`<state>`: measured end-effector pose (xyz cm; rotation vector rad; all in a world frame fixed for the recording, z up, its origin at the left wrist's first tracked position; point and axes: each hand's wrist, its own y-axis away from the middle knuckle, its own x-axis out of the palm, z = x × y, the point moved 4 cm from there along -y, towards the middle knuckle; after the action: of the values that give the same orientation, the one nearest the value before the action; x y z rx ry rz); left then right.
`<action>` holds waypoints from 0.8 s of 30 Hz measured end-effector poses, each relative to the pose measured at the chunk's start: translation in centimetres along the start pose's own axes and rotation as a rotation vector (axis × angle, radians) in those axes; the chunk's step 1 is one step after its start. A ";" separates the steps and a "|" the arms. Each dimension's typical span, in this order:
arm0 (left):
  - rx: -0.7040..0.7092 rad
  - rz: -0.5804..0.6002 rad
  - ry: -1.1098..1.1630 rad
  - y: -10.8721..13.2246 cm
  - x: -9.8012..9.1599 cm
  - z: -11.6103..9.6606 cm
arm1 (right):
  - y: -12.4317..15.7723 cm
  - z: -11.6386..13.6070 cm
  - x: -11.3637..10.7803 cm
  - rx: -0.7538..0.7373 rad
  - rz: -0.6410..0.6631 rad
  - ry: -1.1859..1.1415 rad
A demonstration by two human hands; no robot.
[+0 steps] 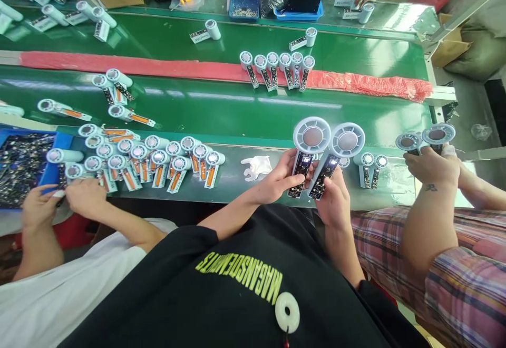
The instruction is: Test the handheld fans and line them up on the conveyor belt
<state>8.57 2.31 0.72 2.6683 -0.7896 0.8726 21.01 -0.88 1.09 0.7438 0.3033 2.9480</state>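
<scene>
My left hand point(281, 179) grips a pale blue handheld fan point(312, 136) by its handle, round head upward. In my right hand point(334, 192) is a second handheld fan point(348, 140), held close beside the first. Both handles are open along the front, baring black circuit boards with a small bright light near the top. My thumbs rest on the boards. Behind the fans, on the bench edge, stand a few more fans point(367, 161), partly hidden by my right hand. A white crumpled glove or cloth point(256, 167) lies left of my left hand.
Many fans with orange strips point(138, 153) crowd the bench at left, near a blue bin point(61, 153) of small parts. Several fans point(272, 62) line the red-wrapped divider point(177, 68) on the green conveyor point(221, 108). Co-workers' hands point(85, 196) work at left, right and across.
</scene>
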 end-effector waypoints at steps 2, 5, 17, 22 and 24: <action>0.002 -0.024 -0.006 0.2 -0.3 0.1 | -0.2 -0.4 0.1 0.020 0.002 0.002; 0.008 -0.062 -0.012 0.5 -0.8 0.2 | -0.4 -1.0 0.2 0.017 -0.011 0.011; 0.007 -0.048 -0.035 0.4 -2.2 -0.1 | -1.4 -1.8 1.0 0.079 0.011 -0.029; 0.006 -0.039 -0.024 0.2 -2.4 -0.2 | -1.7 -1.7 1.0 0.068 0.033 -0.056; 0.005 -0.039 -0.025 0.2 -2.4 -0.2 | -1.8 -1.6 1.0 0.055 0.038 -0.053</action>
<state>6.73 3.25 -0.55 2.6951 -0.7385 0.8345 19.39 0.76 -0.25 0.8421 0.3717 2.9609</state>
